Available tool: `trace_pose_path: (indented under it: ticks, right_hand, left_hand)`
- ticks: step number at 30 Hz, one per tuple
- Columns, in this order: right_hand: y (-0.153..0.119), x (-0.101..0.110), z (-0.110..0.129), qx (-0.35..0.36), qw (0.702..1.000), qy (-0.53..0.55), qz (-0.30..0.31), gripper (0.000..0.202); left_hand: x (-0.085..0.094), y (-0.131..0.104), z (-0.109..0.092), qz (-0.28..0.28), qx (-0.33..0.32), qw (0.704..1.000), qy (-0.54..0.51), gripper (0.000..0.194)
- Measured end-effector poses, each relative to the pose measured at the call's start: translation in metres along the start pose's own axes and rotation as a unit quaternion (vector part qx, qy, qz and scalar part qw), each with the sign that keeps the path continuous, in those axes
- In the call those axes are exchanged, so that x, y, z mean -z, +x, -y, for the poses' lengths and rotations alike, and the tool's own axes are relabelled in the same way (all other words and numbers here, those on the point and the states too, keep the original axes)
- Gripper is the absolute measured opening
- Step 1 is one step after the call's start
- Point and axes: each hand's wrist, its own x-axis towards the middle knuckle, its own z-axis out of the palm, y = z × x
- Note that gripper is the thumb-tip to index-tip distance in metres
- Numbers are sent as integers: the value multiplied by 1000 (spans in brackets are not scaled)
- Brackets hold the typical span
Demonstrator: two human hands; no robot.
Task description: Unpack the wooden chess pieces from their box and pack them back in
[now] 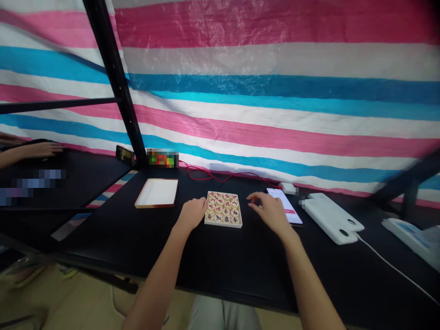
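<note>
Part of a co-worker's arm (17, 155) cut off, far left of frame; phone (287, 208) partly masked by the right hand (271, 208). Black table (237, 261), striped sheet (240, 101) behind. One white box (223, 224), centre; I count sixteen discs (219, 209) on top. Left hand (193, 213), curled, touches box's left side; fingertips obscured, grip I can't tell. Right hand half-open, empty, just right of box.
</note>
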Motion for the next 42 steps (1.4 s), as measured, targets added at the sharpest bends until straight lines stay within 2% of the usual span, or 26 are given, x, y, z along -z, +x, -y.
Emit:
trace_pose_path:
  ticks: [2, 4, 9, 14, 16, 19, 22, 25, 29, 36, 42]
  right_hand:
    - [-4, 1, -22, -62, 997, -47, 12, 19]
    - [-7, 0, -32, -82, 992, -96, 20, 24]
    - [-10, -3, -29, -40, 989, -142, 28, 23]
    - [-9, -8, -28, -79, 980, -181, 22, 21]
    - [-8, -10, -29, -75, 982, -172, 30, 21]
    - [-5, -12, -27, -19, 992, -117, 42, 20]
    - [-5, -14, -24, 25, 995, -96, 20, 20]
    - [-5, -15, -23, 5, 991, -137, -9, 18]
    - [-5, -19, -24, 4, 990, -142, 11, 18]
    - [-4, -24, -9, 42, 996, -78, 21, 17]
    - [-2, -12, -4, 26, 1000, 14, 2, 17]
  left_hand:
    - [1, 0, -1, 6, 2, 1000, 3, 42]
    - [3, -1, -2, 15, 10, 1000, 7, 42]
    - [7, -1, -5, 24, 18, 1000, 9, 42]
    - [6, -1, -5, 21, 22, 1000, 4, 42]
    - [5, -2, -4, 18, 21, 1000, 1, 42]
    - [3, -2, -3, 7, 14, 1000, -4, 43]
    - [1, -2, -1, -5, 5, 1000, -3, 43]
    - [0, -2, -1, -13, -3, 1000, 0, 43]
    - [1, -2, -1, -5, -2, 1000, 0, 43]
    - [1, -2, -1, -1, 3, 1000, 0, 43]
    - [-1, -1, -1, -2, 6, 1000, 1, 44]
